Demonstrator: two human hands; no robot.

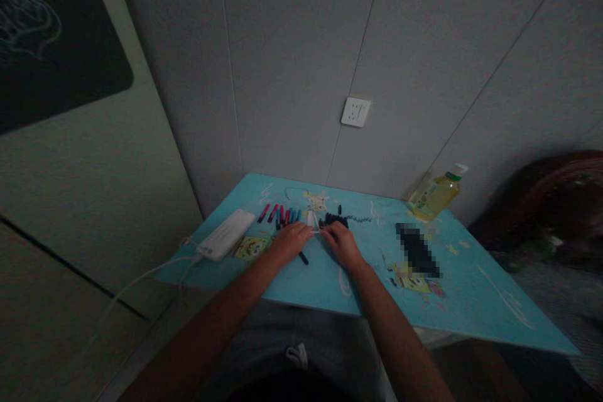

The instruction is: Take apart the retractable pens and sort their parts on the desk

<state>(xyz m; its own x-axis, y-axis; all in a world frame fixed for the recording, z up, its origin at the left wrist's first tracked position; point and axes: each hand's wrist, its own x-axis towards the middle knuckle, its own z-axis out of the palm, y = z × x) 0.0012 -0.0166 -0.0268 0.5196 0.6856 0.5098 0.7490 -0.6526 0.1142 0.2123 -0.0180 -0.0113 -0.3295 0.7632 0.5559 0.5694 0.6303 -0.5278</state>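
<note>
Blue desk (313,292) beneath a grey wall (287,75): left hand (293,240) and right hand (342,242) pinch a thin white stick (316,232) between them. Red and blue pens (282,214) lie just beyond the left hand.

The tabletop (306,286) is turquoise, patterned with yellow cartoon figures (252,247) and white squiggles (345,282). I see red-and-black pens (264,212), blue ones (298,215), and thin pieces (310,218) that look whitish, though the light is dim. The long box (228,235) is white, the bottle (433,198) yellow, the wall (292,75) plain grey.
</note>
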